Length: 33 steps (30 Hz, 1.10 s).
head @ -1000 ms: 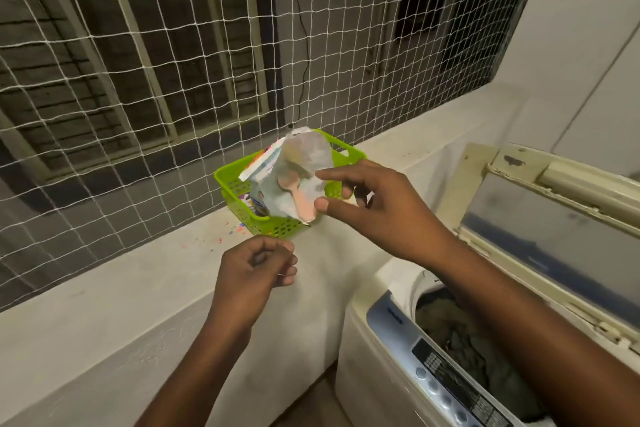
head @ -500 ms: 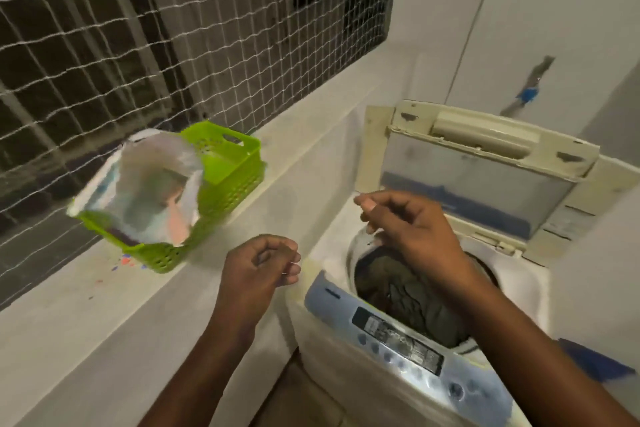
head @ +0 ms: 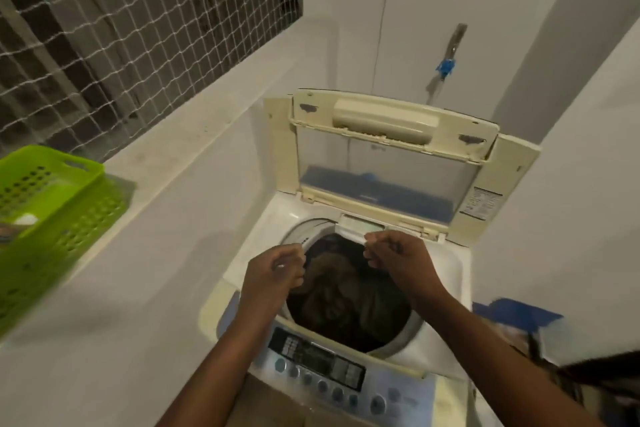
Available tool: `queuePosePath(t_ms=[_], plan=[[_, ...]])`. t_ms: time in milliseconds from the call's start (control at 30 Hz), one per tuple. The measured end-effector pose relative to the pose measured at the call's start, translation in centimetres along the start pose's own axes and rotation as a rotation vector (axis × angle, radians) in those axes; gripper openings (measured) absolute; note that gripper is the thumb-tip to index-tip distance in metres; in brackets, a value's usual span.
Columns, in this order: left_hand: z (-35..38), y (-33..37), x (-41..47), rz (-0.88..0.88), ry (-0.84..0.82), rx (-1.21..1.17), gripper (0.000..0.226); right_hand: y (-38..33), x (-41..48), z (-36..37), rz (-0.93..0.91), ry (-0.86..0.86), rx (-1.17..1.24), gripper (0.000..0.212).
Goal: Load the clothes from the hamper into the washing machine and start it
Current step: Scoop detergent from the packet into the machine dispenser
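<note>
A white top-loading washing machine [head: 446,274] stands below me with its lid [head: 391,163] folded upright. Dark brown clothes [head: 346,302] fill the drum. My left hand [head: 273,270] hovers over the drum's left rim with its fingers curled shut. My right hand [head: 398,260] is over the drum's far rim, fingers pinched together. The two hands are a short gap apart, and I see nothing held in either. The control panel [head: 322,367] with a row of round buttons lies at the machine's near edge.
A green perforated basket [head: 59,204] sits on the white ledge [head: 194,149] at the left, under a netted window [head: 121,28]. A tap with a blue fitting [head: 446,66] is on the wall behind. Something blue [head: 512,315] lies right of the machine.
My view has swung right, from the green basket to the washer. My right hand left the packet in the basket, and both hands now meet over the drum.
</note>
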State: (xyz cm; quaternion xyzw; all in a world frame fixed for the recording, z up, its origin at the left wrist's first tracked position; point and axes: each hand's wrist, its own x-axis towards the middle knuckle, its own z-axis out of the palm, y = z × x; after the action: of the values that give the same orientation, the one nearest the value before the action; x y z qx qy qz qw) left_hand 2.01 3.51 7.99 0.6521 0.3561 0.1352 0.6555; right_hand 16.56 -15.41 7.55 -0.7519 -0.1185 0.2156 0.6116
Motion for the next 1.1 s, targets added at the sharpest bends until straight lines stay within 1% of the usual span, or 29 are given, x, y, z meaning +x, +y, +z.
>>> queuePosePath(t_ms=[100, 200, 267, 400, 467, 533, 567, 667, 700, 733, 800, 867, 933, 1033, 1100], plan=[[2.7, -1.7, 2.4, -0.065, -0.032, 0.023, 0.021, 2.9, 1.3, -1.1, 0.065, 0.046, -0.002, 0.016], [5.2, -3.2, 5.0, -0.12, -0.085, 0.054, 0.035, 5.2, 2.8, -1.4, 0.127, 0.085, 0.032, 0.014], [6.5, -4.0, 7.0, -0.138, -0.11, 0.102, 0.042, 6.1, 3.9, -1.3, 0.162, 0.127, 0.037, 0.016], [8.5, -5.6, 11.1, -0.163, -0.14, 0.203, 0.052, 7.3, 5.9, -0.6, 0.206, 0.211, -0.074, 0.015], [9.7, -5.6, 12.7, -0.175, -0.162, 0.224, 0.05, 7.7, 7.0, -0.1, 0.227, 0.255, -0.163, 0.016], [10.8, -5.4, 14.0, -0.17, -0.181, 0.243, 0.045, 8.4, 8.3, 0.2, 0.281, 0.29, -0.19, 0.016], [11.2, -5.2, 14.4, -0.164, -0.188, 0.258, 0.046, 8.7, 8.8, 0.3, 0.306, 0.288, -0.201, 0.018], [11.9, -5.7, 16.0, -0.184, -0.208, 0.286, 0.053, 10.3, 10.3, 0.7, 0.345, 0.261, -0.223, 0.036], [12.1, -5.9, 16.5, -0.204, -0.217, 0.287, 0.052, 10.2, 10.5, 0.9, 0.365, 0.263, -0.196, 0.042], [12.1, -6.3, 17.0, -0.225, -0.229, 0.284, 0.051, 10.1, 10.6, 1.1, 0.378, 0.256, -0.16, 0.042], [12.0, -7.0, 17.9, -0.257, -0.263, 0.284, 0.052, 9.7, 10.5, 1.4, 0.388, 0.242, -0.146, 0.029], [12.0, -7.5, 18.2, -0.252, -0.31, 0.265, 0.05, 10.1, 10.7, 1.7, 0.381, 0.266, -0.151, 0.018], [12.1, -7.7, 18.3, -0.234, -0.332, 0.236, 0.046, 10.2, 10.8, 1.9, 0.392, 0.28, -0.127, 0.026], [12.5, -7.9, 18.8, -0.243, -0.37, 0.177, 0.051, 9.5, 11.3, 2.0, 0.422, 0.306, -0.066, 0.038], [13.0, -7.5, 19.2, -0.254, -0.368, 0.136, 0.051, 8.9, 11.8, 2.2, 0.434, 0.324, 0.01, 0.041]])
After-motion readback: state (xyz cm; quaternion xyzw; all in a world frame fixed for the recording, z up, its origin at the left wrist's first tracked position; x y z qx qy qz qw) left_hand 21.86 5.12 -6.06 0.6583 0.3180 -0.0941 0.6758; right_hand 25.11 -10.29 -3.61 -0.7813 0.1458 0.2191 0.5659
